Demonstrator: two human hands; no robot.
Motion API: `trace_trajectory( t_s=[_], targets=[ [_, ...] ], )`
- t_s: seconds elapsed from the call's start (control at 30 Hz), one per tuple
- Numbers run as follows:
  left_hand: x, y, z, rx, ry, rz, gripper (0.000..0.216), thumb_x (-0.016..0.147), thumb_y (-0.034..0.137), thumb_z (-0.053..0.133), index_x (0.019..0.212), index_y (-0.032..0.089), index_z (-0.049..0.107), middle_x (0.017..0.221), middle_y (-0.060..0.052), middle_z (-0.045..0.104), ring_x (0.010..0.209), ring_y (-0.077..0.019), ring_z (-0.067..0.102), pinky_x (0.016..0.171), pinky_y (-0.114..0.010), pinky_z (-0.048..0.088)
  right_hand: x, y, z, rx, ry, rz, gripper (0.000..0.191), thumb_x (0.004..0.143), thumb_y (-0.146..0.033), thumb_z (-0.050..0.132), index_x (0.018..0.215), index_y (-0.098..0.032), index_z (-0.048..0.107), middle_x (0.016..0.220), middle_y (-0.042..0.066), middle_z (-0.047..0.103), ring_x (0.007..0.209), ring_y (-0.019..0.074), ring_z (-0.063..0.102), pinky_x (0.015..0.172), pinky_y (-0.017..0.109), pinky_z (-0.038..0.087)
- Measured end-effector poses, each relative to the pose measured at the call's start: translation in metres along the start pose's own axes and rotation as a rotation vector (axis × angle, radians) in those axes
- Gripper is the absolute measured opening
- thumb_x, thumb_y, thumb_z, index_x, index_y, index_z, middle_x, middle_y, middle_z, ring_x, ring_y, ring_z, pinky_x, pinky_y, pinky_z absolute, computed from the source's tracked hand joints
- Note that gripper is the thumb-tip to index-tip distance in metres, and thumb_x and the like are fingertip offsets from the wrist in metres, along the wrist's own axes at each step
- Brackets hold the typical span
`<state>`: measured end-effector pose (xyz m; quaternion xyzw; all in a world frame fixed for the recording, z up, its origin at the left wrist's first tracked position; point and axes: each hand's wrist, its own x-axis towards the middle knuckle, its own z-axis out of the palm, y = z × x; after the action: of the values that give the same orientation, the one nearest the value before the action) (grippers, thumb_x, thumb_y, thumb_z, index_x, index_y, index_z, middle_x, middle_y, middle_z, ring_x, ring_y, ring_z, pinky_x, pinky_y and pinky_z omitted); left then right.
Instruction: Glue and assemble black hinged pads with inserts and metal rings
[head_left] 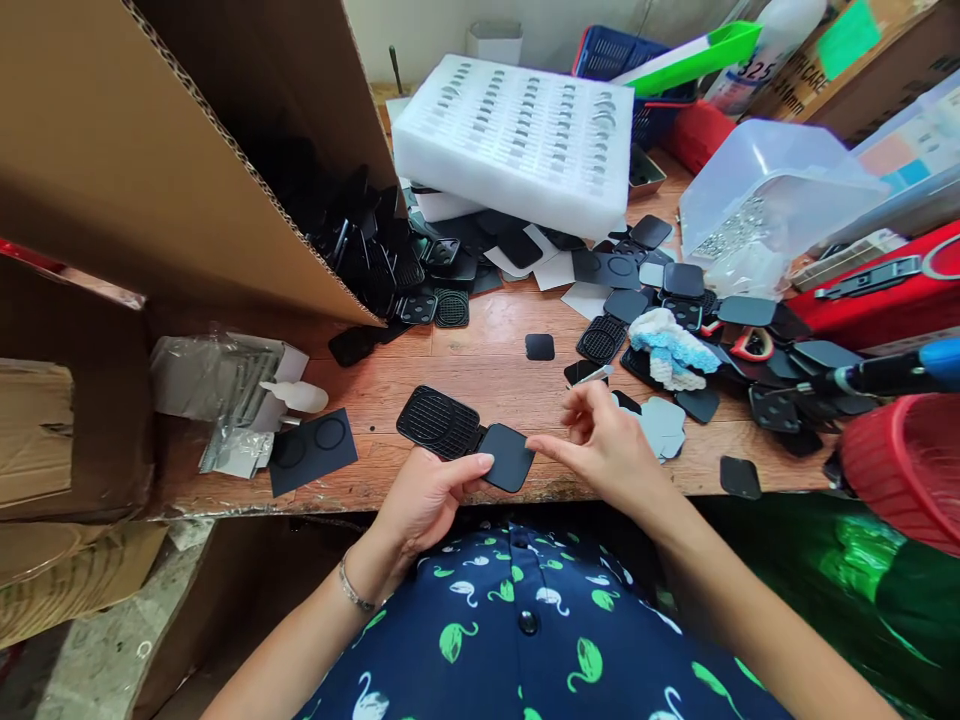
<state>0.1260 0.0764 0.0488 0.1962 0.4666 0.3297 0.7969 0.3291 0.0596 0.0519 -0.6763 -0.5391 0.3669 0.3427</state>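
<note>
My left hand (435,490) grips a black hinged plastic piece (439,421) made of two panels, just above the table's front edge. Its left panel is ribbed with a round outline; the right panel is a smooth dark square (507,458), under my left thumb. The thumb of my right hand (607,440) touches the right edge of that smooth panel. The other right fingers are curled, and a thin whitish strip (599,376) sticks out from them; its kind is unclear. Beyond my hands, a small black square pad (539,347) lies on the wooden table (472,355).
A cardboard box (225,150) of black parts stands left. A white foam tray (517,130) sits at the back. Black pieces, a blue-white cloth (670,348) and a clear bin (772,190) crowd the right. A dark sheet with two rings (313,450) lies left.
</note>
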Motion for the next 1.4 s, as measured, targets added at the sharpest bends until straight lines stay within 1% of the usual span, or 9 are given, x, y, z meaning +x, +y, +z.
trace_trajectory(
  t_s=[0.13, 0.33, 0.43, 0.63, 0.8, 0.93, 1.07, 1.27, 1.4],
  targets=[
    [-0.001, 0.0, 0.001, -0.032, -0.093, -0.048, 0.031, 0.06, 0.018, 0.09, 0.085, 0.012, 0.072, 0.084, -0.005, 0.076, 0.069, -0.0169, 0.07, 0.061, -0.024, 0.057, 0.004, -0.006, 0.014, 0.214, -0.37, -0.027, 0.048, 0.08, -0.06, 0.071, 0.062, -0.019, 0.053, 0.057, -0.003, 0.049, 0.054, 0.0102, 0.04, 0.05, 0.024, 0.029],
    [0.0, 0.004, -0.006, -0.004, -0.107, -0.095, 0.032, 0.062, 0.02, 0.089, 0.088, 0.011, 0.072, 0.08, -0.007, 0.075, 0.064, -0.0161, 0.068, 0.058, -0.024, 0.056, 0.003, 0.002, 0.035, 0.586, -0.508, 0.278, 0.067, 0.085, -0.08, 0.046, 0.055, -0.02, 0.048, 0.04, -0.004, 0.042, 0.034, 0.0081, 0.031, 0.037, 0.024, 0.021],
    [0.002, 0.005, -0.006, 0.052, -0.096, -0.086, 0.032, 0.061, 0.023, 0.089, 0.084, 0.011, 0.07, 0.076, -0.006, 0.073, 0.059, -0.015, 0.066, 0.056, -0.024, 0.054, 0.005, 0.003, 0.035, 0.59, -0.584, 0.222, 0.064, 0.081, -0.079, 0.054, 0.059, -0.019, 0.051, 0.045, -0.004, 0.044, 0.039, 0.0079, 0.034, 0.04, 0.022, 0.025],
    [0.003, -0.008, -0.008, 0.195, -0.052, 0.105, 0.045, 0.065, 0.03, 0.09, 0.101, 0.015, 0.069, 0.091, -0.005, 0.076, 0.074, -0.0129, 0.068, 0.069, -0.022, 0.054, 0.009, -0.004, 0.051, 0.58, -0.337, 0.134, 0.06, 0.081, -0.075, 0.059, 0.064, -0.017, 0.061, 0.063, 0.001, 0.06, 0.058, 0.0125, 0.051, 0.055, 0.025, 0.041],
    [0.0, -0.009, -0.022, 0.192, -0.129, 0.004, 0.042, 0.075, 0.049, 0.081, 0.088, 0.014, 0.062, 0.067, -0.005, 0.071, 0.05, -0.01, 0.06, 0.051, -0.02, 0.046, 0.009, 0.003, 0.061, 0.637, -0.357, 0.333, 0.066, 0.074, -0.084, 0.057, 0.061, -0.019, 0.056, 0.045, -0.003, 0.05, 0.034, 0.0091, 0.039, 0.035, 0.023, 0.027],
    [-0.002, -0.003, -0.028, 0.13, -0.104, 0.007, 0.043, 0.075, 0.051, 0.081, 0.084, 0.014, 0.062, 0.072, -0.008, 0.074, 0.051, -0.0103, 0.062, 0.05, -0.019, 0.048, 0.008, 0.006, 0.05, 0.691, -0.391, 0.356, 0.063, 0.074, -0.08, 0.062, 0.067, -0.017, 0.059, 0.052, -0.001, 0.058, 0.037, 0.0089, 0.047, 0.04, 0.021, 0.034],
    [-0.002, -0.001, -0.027, 0.118, -0.069, 0.009, 0.043, 0.073, 0.05, 0.082, 0.083, 0.014, 0.062, 0.072, -0.008, 0.074, 0.051, -0.0105, 0.063, 0.051, -0.019, 0.049, 0.0, 0.006, 0.04, 0.534, -0.393, 0.242, 0.059, 0.084, -0.076, 0.053, 0.072, -0.018, 0.059, 0.06, 0.0, 0.058, 0.046, 0.0112, 0.052, 0.047, 0.024, 0.039],
    [-0.001, -0.004, -0.024, 0.159, -0.105, 0.02, 0.043, 0.075, 0.05, 0.08, 0.086, 0.013, 0.064, 0.071, -0.008, 0.074, 0.051, -0.0113, 0.063, 0.051, -0.02, 0.049, -0.003, 0.004, 0.041, -0.152, -0.263, -0.26, 0.042, 0.098, -0.044, 0.049, 0.064, -0.02, 0.045, 0.059, -0.001, 0.048, 0.056, 0.0119, 0.041, 0.057, 0.028, 0.028],
    [-0.004, -0.004, -0.023, 0.204, -0.132, 0.005, 0.046, 0.074, 0.052, 0.08, 0.089, 0.012, 0.063, 0.071, -0.007, 0.073, 0.052, -0.0118, 0.064, 0.05, -0.021, 0.05, 0.002, 0.01, 0.043, -0.243, -0.351, -0.425, 0.038, 0.101, -0.032, 0.038, 0.066, -0.02, 0.046, 0.059, 0.0, 0.05, 0.054, 0.012, 0.042, 0.057, 0.028, 0.027]
  ],
)
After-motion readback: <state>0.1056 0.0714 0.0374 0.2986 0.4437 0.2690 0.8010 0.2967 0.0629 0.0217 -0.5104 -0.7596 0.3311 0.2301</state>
